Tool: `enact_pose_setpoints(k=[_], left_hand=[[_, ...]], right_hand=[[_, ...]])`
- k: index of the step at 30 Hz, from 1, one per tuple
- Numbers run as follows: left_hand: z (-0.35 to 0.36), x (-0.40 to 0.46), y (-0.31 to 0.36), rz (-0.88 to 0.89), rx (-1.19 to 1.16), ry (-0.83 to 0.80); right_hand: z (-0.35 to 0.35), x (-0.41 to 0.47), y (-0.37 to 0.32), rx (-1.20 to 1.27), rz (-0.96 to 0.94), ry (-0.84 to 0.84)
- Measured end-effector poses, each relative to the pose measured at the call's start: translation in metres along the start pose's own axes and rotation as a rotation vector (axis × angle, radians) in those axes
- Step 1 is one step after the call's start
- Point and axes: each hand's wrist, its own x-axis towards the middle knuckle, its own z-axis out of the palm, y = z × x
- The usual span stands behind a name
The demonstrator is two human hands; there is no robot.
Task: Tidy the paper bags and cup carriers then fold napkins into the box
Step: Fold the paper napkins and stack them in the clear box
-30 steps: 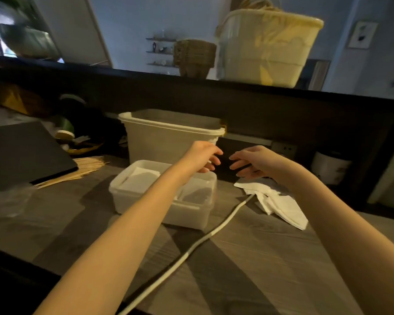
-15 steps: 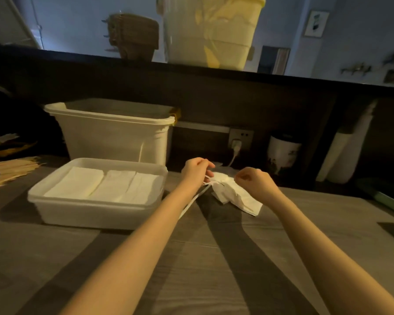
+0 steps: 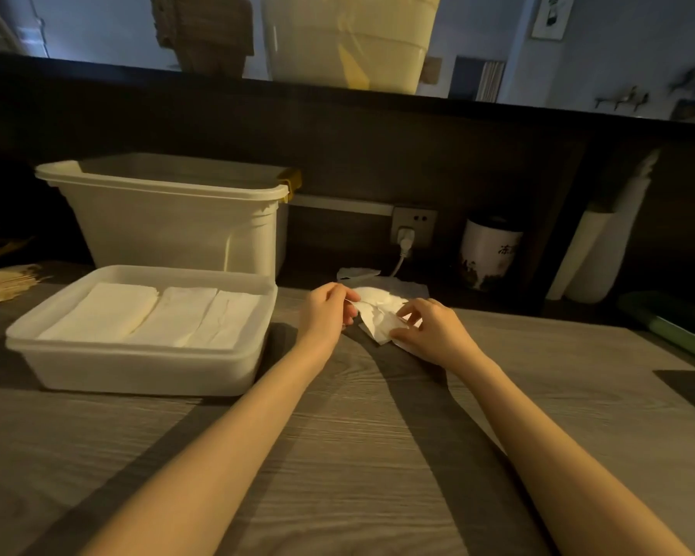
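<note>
Both my forearms reach forward and converge ahead of me, bare to the elbow. My left hand [image 3: 329, 305] has its fingers curled, thumb and forefinger pinching the edge of the napkin [image 3: 380, 311]. My right hand [image 3: 428, 329] sits just beside it, palm down, fingers bent and spread, fingertips [image 3: 403, 315] pressing on the same napkin.

Napkin [image 3: 380, 315] partly hidden by both hands, cup carriers [image 3: 205, 32] cropped at top edge
</note>
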Motion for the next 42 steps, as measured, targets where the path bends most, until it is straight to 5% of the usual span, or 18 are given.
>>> enact_pose_setpoints(k=[9,17,20,23,26,35,42], left_hand=[[0.001,-0.004,0.003,0.031,-0.031,-0.03],[-0.001,-0.003,0.005,0.13,0.027,-0.012],[0.001,-0.008,0.01,0.007,-0.11,-0.081],[-0.001,-0.01,0.012,-0.187,-0.406,-0.232],[-0.001,-0.014,0.012,-0.214,-0.407,-0.384],[-0.004,-0.007,0.006,-0.319,-0.408,-0.253],[-0.008,-0.011,0.013,-0.444,-0.639,-0.462]], right_hand=[[-0.007,-0.002,0.002,0.051,0.039,0.169],[-0.039,-0.005,-0.019,0.573,-0.054,0.198],[-0.047,-0.007,-0.023,0.693,-0.059,0.125],[-0.048,-0.008,-0.026,0.679,-0.072,0.026],[-0.044,-0.008,-0.026,0.609,-0.082,0.03],[-0.039,-0.003,-0.024,0.212,-0.05,0.002],[-0.041,-0.004,-0.026,0.412,0.002,0.028]])
